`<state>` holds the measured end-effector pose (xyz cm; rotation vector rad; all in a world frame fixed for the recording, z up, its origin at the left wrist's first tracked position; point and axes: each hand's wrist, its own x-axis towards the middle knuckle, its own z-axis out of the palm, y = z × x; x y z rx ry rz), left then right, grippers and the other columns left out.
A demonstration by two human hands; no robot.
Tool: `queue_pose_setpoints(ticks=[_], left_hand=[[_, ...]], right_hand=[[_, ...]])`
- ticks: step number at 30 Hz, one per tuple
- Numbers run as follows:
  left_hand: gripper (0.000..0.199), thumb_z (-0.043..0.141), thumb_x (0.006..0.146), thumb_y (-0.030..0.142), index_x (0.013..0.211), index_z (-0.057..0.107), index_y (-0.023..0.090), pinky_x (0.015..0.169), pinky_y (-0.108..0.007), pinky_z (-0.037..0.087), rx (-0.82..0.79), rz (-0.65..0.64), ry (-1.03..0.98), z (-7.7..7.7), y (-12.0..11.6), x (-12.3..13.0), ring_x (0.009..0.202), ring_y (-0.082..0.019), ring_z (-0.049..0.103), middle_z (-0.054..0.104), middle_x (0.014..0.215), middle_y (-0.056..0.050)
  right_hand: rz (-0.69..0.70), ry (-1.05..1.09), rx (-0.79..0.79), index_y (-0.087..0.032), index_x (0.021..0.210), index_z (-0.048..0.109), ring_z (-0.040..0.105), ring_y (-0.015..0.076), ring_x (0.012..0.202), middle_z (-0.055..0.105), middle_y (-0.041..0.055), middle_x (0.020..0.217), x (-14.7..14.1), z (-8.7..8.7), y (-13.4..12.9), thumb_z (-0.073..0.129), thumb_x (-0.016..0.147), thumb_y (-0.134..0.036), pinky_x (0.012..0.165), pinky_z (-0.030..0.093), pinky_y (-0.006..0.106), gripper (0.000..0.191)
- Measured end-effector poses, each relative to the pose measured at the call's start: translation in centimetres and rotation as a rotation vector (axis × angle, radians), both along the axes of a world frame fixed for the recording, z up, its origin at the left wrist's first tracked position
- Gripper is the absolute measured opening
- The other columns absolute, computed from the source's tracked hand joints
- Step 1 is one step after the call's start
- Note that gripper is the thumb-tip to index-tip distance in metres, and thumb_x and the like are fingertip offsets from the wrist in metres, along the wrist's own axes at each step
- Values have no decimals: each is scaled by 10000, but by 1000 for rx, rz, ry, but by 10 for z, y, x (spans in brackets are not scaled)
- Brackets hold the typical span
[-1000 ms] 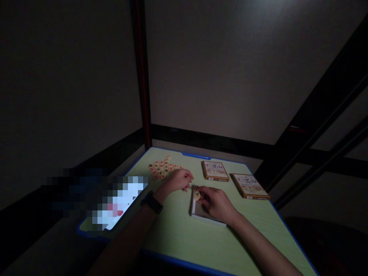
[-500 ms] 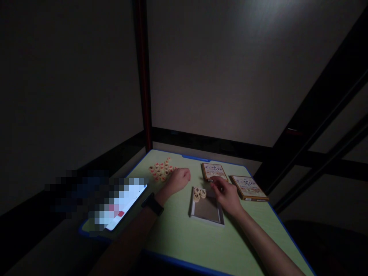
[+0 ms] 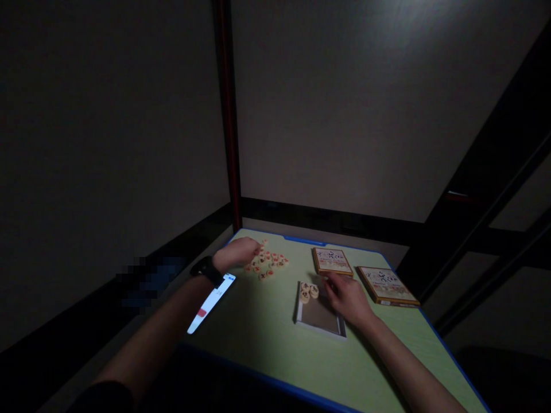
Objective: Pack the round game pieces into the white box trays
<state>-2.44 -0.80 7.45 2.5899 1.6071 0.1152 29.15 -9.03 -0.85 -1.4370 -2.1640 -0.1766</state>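
Loose round Chinese chess pieces (image 3: 275, 261), with red and black characters, lie scattered at the far left of the table. Over their left side my left hand (image 3: 239, 252) is closed, a dark watch on its wrist; whatever its fingertips hold is hidden. A shallow open box (image 3: 321, 318) lies near the middle of the table, with three black-marked pieces (image 3: 307, 291) in its far left corner. My right hand (image 3: 348, 295) is above the box's far right side, fingers pinched together. What is between those fingertips is too dark to make out.
Two flat boxes with printed lids, a left one (image 3: 333, 261) and a right one (image 3: 387, 285), lie at the back right. A lit tablet or phone (image 3: 210, 304) rests at the left edge, partly behind my left arm. The green table (image 3: 275, 355) has a blue rim. Walls stand close behind.
My left hand has moved left across the loose pieces, uncovering those on the right. My right hand, which had a small piece at its fingertips, stays by the box. The view has shifted slightly.
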Motion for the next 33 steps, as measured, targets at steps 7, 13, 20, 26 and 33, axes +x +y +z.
queue_pose_setpoints(ticks=[7, 13, 20, 26, 33], left_hand=[[223, 577, 694, 82, 809, 741, 178, 646, -251, 399, 2, 105, 59, -10, 10, -30, 766, -201, 629, 713, 859, -99], [224, 600, 704, 94, 851, 744, 182, 691, -241, 428, -11, 74, 62, -14, 10, -25, 820, -204, 638, 718, 885, -89], [351, 565, 734, 55, 1015, 723, 195, 805, -289, 480, 30, -24, 205, -19, 5, -8, 952, -238, 643, 700, 1020, -115], [398, 530, 762, 37, 1095, 693, 179, 865, -284, 482, 67, 2, 191, -24, 9, -9, 1013, -230, 636, 670, 1097, -130], [418, 554, 760, 61, 1138, 674, 193, 870, -261, 481, 35, 151, 158, -28, 28, -26, 1080, -227, 630, 669, 1181, -118]], right_hand=[[31, -56, -10, -175, 1028, 689, 719, 241, 805, 768, 104, 933, -1, 1, -1, 433, 906, -243, 693, 509, 307, 292], [40, -87, -32, -180, 992, 694, 712, 218, 758, 764, 91, 881, -2, 3, -2, 418, 920, -232, 657, 488, 279, 290], [19, -101, -57, -177, 1026, 694, 720, 228, 788, 766, 88, 910, -2, 3, -2, 427, 921, -241, 673, 491, 285, 295], [23, -102, -61, -177, 1041, 694, 721, 237, 811, 764, 89, 942, -1, 1, -1, 421, 929, -248, 697, 501, 301, 303], [32, -101, -80, -181, 1049, 690, 722, 232, 815, 764, 79, 938, -1, 3, -2, 426, 931, -244, 697, 499, 295, 296]])
